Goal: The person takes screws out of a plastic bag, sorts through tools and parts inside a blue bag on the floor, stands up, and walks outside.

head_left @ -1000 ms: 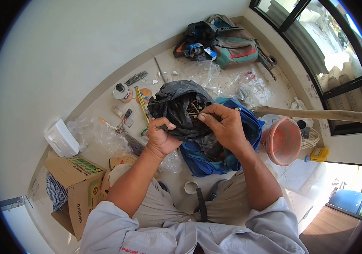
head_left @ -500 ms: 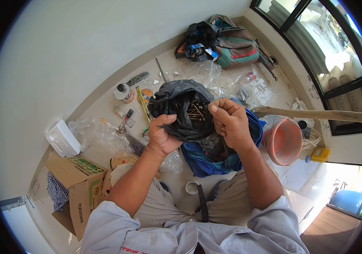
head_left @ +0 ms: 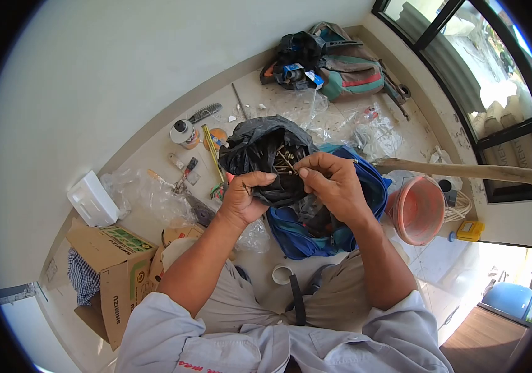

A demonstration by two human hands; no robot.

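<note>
My left hand (head_left: 248, 196) grips the near left edge of a black plastic bag (head_left: 256, 133), its thumb over the rim. The bag's mouth is open toward me and shows several brass-coloured screws (head_left: 284, 160) inside. At the right side of the mouth, my right hand (head_left: 333, 184) has thumb and index finger pinched together close to the screws. What sits between those fingertips is too small to make out. Below the bag lies an open blue tool bag (head_left: 303, 242), its contents partly hidden by my right hand and the black bag.
An orange bucket (head_left: 420, 211) stands at right, under a long wooden handle (head_left: 465, 166). A cardboard box (head_left: 120, 267) is at left. Backpacks (head_left: 353, 78), clear plastic (head_left: 378, 133), a can (head_left: 184, 133) and a tape roll (head_left: 282, 274) lie on the floor.
My right hand has moved left from the bag's rim to over its mouth, near the screws. My left thumb has shifted slightly right, and more screws show.
</note>
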